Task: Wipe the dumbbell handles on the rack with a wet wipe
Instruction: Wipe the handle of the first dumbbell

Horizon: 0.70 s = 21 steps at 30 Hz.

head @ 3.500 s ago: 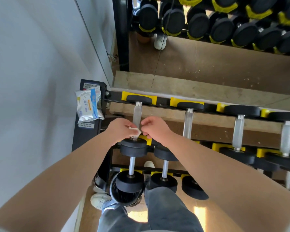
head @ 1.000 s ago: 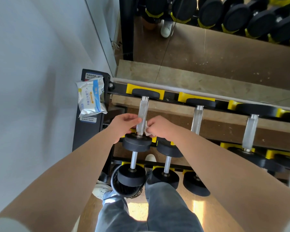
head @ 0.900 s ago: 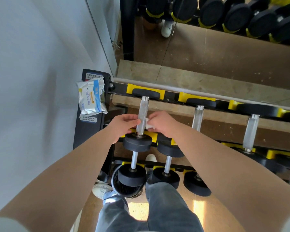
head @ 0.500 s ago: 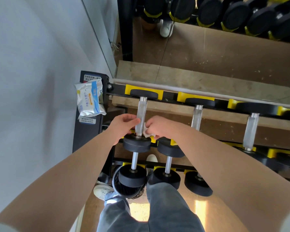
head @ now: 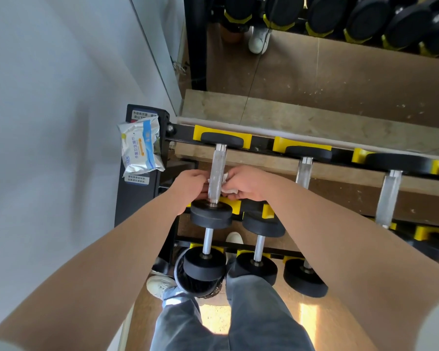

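White wet wipe (head: pixel 230 190), largely hidden behind the handle (head: pixel 217 173), is pinched by left grip (head: pixel 188 184) and right grip (head: pixel 246 183).

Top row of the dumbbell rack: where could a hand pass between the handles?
Free: the gap between the second handle and the third handle. The gap between the leftmost handle and the second is partly taken by the right hand. Crowded: the leftmost handle, where the left hand and right hand hold the wet wipe against it.
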Available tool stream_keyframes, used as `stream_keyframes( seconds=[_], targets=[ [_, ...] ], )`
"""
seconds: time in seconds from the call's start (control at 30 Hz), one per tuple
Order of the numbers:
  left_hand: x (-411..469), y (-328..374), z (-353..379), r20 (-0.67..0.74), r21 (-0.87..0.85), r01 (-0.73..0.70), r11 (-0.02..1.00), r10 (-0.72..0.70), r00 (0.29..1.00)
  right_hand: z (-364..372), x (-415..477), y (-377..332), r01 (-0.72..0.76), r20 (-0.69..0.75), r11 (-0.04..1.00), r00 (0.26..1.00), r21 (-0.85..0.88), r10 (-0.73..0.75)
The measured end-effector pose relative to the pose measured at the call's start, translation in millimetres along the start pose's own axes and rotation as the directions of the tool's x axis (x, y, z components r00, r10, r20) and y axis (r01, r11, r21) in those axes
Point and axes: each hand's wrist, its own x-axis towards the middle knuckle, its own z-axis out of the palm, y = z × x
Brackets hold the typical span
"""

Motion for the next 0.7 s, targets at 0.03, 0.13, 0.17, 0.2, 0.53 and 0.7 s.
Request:
stream_keyframes(
  seconds=[0.03, 0.13, 0.17, 0.2, 0.53, 0.7],
  targets=[
    [-2.6, 3.0, 0.1, 0.005, -0.016, -0.005, 1.0, 0.005, 1.0, -1.1, 5.0, -3.4, 0.012, -0.047, 0.991, 0.999, 0.13, -0.006],
    [-8.1, 6.3, -2.8, 0.004, -0.023, -0.02, 1.0, 0.02, 1.0, -3.1, 23.5, -14.3, 0.164, -0.225, 0.792, 0.974, 0.589, -0.034],
    [-9.4, 6.0, -4.1, 0.003, -0.009, -0.025, 1.0, 0.025, 1.0, -1.8, 26.8, -14.1, 0.195, -0.237, 0.736, 0.97, 0.648, -0.049],
    [-10.7, 5.4, -5.3, 0.005, 0.003, -0.029, 1.0, 0.029, 1.0, 0.3, 27.8, -10.1, 0.194, -0.225, 0.752, 0.972, 0.63, -0.062],
    [-10.1, 2.5, -7.1, 0.016, 0.049, -0.026, 0.998, 0.026, 1.0, 6.5, 5.5, -2.1, -0.03, -0.169, 0.991, 0.984, 0.134, 0.052],
    [-12.0, 5.5, -7.6, 0.054, 0.032, -0.057, 0.998, 0.055, 0.997, 4.3, -0.1, -12.1, 0.284, -0.363, 0.715, 0.931, 0.639, -0.046]
  ],
)
